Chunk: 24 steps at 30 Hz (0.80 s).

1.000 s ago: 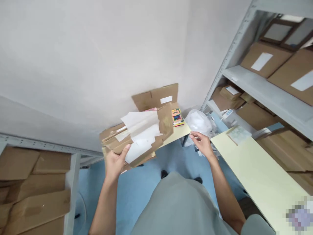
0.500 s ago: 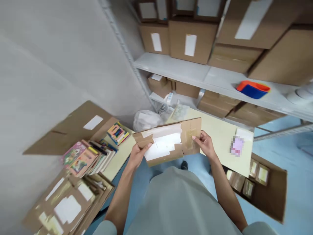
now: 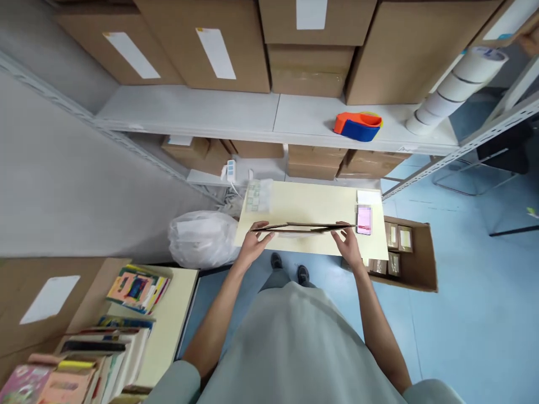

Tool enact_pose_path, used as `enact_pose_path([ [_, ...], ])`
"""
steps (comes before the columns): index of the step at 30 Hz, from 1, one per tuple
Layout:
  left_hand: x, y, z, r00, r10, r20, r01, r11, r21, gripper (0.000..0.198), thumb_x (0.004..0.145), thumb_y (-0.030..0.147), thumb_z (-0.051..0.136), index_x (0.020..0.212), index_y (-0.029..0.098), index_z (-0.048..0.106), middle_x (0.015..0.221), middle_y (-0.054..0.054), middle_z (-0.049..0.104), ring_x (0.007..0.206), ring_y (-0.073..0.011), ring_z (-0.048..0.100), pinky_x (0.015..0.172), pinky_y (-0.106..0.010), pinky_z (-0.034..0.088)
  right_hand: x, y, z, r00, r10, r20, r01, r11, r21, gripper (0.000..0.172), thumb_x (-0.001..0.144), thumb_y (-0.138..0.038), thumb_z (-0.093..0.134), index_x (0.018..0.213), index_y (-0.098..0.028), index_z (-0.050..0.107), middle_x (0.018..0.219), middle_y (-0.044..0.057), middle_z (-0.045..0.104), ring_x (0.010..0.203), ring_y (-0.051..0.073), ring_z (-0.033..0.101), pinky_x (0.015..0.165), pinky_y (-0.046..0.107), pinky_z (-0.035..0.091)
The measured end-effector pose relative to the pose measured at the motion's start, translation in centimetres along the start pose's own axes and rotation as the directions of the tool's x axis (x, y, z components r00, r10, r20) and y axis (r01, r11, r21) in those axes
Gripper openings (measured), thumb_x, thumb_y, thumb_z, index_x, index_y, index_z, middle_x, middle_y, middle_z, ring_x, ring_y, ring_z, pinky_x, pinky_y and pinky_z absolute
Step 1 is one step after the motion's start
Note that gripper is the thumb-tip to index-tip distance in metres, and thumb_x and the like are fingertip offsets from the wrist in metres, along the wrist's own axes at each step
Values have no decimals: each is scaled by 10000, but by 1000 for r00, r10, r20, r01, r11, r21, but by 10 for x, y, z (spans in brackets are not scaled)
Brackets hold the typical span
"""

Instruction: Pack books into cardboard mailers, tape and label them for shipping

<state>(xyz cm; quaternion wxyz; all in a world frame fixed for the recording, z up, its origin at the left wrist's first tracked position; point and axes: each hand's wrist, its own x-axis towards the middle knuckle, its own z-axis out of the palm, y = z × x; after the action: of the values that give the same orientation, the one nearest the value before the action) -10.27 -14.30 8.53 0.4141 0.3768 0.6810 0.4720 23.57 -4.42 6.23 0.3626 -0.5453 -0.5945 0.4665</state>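
A flattened cardboard box (image 3: 301,228) is held edge-on above the cream table (image 3: 314,196), so only its thin top edge shows. At its left end my left hand (image 3: 254,244) pinches it, thumb on the near side. My right hand (image 3: 347,244) grips the right end the same way. Just beyond my right hand a phone (image 3: 364,220) with a pink screen lies on the table. Towards the table's left end rests a clear plastic sheet or bag (image 3: 259,195) with a printed pattern.
Shelves (image 3: 185,109) with cardboard boxes (image 3: 311,70) rise behind the table. An orange and blue tape dispenser (image 3: 359,127) and a stack of white rolls (image 3: 458,90) stand there. Books (image 3: 137,289) fill the left table. A white plastic bag (image 3: 202,241) and an open carton (image 3: 415,255) flank me.
My view has turned right, towards the shelves. The cardboard, still in both hands, has come over the cream table and tipped from showing its labelled face to edge-on.
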Motion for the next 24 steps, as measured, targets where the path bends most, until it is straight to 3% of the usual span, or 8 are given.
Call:
enact_pose_path([
  [6,52,-12,2,983,54,175,-49,998,-31,601,798,351,762,1372,203,667,1455,-150,678,1461,-314,592,1282,-491,414,7,-1,15,994,89,70,-89,996,7,772,908,-684,691,1531,-252,544,1463,170,654,1372,353,620,1177,599,514],
  [11,77,-11,4,925,88,371,-76,996,-46,803,793,293,685,1582,197,568,1603,-137,613,1578,-311,482,1358,-483,299,3,-22,35,992,56,115,-63,996,58,815,963,-784,583,1607,-290,502,1637,134,555,1511,342,531,1240,524,481],
  [15,87,-14,1,912,11,411,41,992,-117,829,820,424,649,1606,173,558,1656,-161,569,1594,-358,459,1296,-514,404,-4,-30,46,998,40,56,-43,998,47,838,987,-870,430,1567,-284,581,1616,111,603,1583,335,465,1317,524,384],
  [17,90,-13,-5,912,-48,408,122,980,-157,799,855,530,623,1567,168,606,1604,-171,620,1550,-381,514,1248,-528,464,-3,-30,48,997,68,32,-69,997,37,867,993,-882,367,1555,-265,600,1566,121,652,1528,338,532,1274,530,443],
  [20,93,-5,-13,899,-142,414,235,954,-184,764,923,689,562,1460,159,686,1505,-189,695,1424,-384,636,1159,-512,546,5,-31,49,975,216,47,-219,972,87,834,1023,-824,346,1616,-272,540,1522,125,693,1415,342,647,1144,547,564],
  [24,99,8,-14,902,-170,397,233,966,-115,773,866,788,695,1331,170,709,1466,-199,713,1259,-359,734,1015,-443,619,25,-38,48,939,334,76,-342,930,132,786,1014,-759,495,1668,-322,481,1598,107,639,1429,355,653,1080,551,610],
])
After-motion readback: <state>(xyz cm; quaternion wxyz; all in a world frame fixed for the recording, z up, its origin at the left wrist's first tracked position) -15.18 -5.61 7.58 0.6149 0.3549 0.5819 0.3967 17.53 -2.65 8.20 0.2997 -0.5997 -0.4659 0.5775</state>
